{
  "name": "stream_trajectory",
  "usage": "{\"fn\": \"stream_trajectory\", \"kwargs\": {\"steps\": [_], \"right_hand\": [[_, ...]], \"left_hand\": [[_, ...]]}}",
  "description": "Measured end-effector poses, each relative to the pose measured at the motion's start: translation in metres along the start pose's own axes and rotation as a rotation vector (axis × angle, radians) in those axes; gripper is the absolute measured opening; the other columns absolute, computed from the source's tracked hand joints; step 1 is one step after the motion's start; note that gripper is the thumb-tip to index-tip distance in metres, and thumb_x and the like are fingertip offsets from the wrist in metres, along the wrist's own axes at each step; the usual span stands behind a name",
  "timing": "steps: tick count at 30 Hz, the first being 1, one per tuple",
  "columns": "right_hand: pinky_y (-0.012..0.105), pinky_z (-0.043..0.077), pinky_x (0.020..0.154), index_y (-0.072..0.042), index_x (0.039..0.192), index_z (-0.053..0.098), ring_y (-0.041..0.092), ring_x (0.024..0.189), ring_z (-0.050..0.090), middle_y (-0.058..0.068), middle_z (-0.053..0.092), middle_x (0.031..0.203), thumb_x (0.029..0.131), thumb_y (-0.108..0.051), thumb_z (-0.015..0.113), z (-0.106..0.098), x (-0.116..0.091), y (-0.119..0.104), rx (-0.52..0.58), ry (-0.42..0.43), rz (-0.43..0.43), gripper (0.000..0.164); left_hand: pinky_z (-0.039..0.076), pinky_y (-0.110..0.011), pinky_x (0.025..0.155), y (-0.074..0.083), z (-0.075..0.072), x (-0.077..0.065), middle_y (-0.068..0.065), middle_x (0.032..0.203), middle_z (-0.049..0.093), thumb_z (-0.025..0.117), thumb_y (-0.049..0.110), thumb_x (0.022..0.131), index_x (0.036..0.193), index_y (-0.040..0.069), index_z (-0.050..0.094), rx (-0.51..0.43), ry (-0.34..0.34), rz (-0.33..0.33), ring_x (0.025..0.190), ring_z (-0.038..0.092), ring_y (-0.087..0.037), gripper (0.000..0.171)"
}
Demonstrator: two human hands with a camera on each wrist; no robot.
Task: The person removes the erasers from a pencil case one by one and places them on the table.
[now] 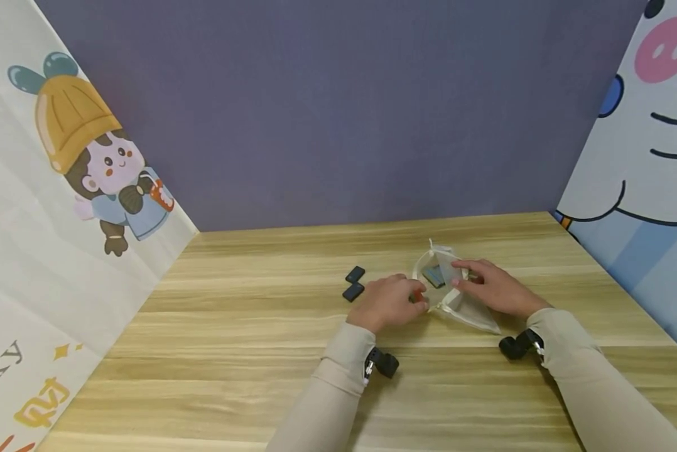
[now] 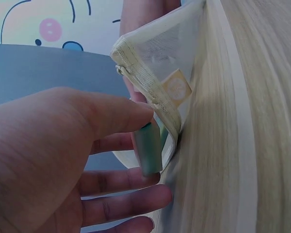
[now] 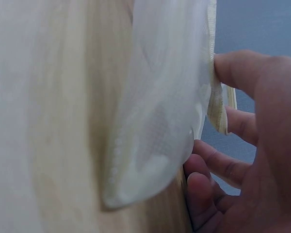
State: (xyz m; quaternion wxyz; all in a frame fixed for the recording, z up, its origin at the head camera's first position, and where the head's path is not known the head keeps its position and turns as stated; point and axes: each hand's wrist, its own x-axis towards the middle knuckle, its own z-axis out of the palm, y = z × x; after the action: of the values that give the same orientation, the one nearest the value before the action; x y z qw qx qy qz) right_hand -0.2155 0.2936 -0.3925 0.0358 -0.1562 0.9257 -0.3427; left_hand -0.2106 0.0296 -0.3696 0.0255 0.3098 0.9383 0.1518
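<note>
A white mesh zipper bag [image 1: 474, 312] rests on the table with its mouth held apart. My right hand [image 1: 499, 290] pinches the bag's rim, its thumb and index finger [image 3: 240, 124] on either side of the zipper edge. Between the thumb and fingers of my left hand [image 1: 385, 302] is a small greenish block [image 2: 149, 150], right at the bag's opening. Grey-blue blocks [image 1: 433, 276] show inside the bag. A square tan patch [image 2: 176, 88] with a round mark is visible on the mesh in the left wrist view.
Two small dark blocks [image 1: 353, 282] lie on the wooden table [image 1: 231, 351] to the left of my left hand. A grey-purple panel [image 1: 338, 113] rises behind the table, and printed cloths [image 1: 27, 207] stand at both sides.
</note>
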Motion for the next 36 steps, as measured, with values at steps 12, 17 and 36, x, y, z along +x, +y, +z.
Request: {"fn": "stream_trajectory", "kwargs": {"steps": [12, 17, 36], "right_hand": [[0.059, 0.046, 0.091, -0.005, 0.152, 0.041, 0.045, 0.121, 0.050, 0.028, 0.038, 0.146, 0.103, -0.046, 0.053, 0.000, 0.000, -0.001, 0.011, -0.008, 0.015, 0.065], [0.058, 0.046, 0.092, -0.006, 0.153, 0.041, 0.045, 0.121, 0.050, 0.028, 0.038, 0.146, 0.103, -0.047, 0.052, 0.001, 0.000, 0.002, 0.005, -0.008, 0.019, 0.065], [0.057, 0.047, 0.090, -0.003, 0.151, 0.042, 0.043, 0.118, 0.052, 0.029, 0.040, 0.145, 0.104, -0.042, 0.053, 0.000, 0.000, -0.001, -0.011, 0.003, -0.016, 0.062]], "left_hand": [[0.049, -0.028, 0.075, -0.003, -0.004, -0.008, 0.019, 0.106, 0.065, 0.061, 0.048, 0.098, 0.123, 0.030, 0.071, 0.004, -0.015, 0.023, 0.095, 0.058, -0.001, 0.033], [0.049, -0.027, 0.075, -0.006, -0.004, -0.009, 0.021, 0.104, 0.066, 0.061, 0.048, 0.098, 0.123, 0.030, 0.071, -0.016, -0.021, 0.019, 0.095, 0.060, -0.001, 0.033], [0.050, -0.030, 0.081, -0.030, -0.014, -0.019, 0.020, 0.100, 0.070, 0.060, 0.053, 0.096, 0.102, 0.033, 0.073, -0.072, 0.027, 0.000, 0.092, 0.062, -0.001, 0.025]]}}
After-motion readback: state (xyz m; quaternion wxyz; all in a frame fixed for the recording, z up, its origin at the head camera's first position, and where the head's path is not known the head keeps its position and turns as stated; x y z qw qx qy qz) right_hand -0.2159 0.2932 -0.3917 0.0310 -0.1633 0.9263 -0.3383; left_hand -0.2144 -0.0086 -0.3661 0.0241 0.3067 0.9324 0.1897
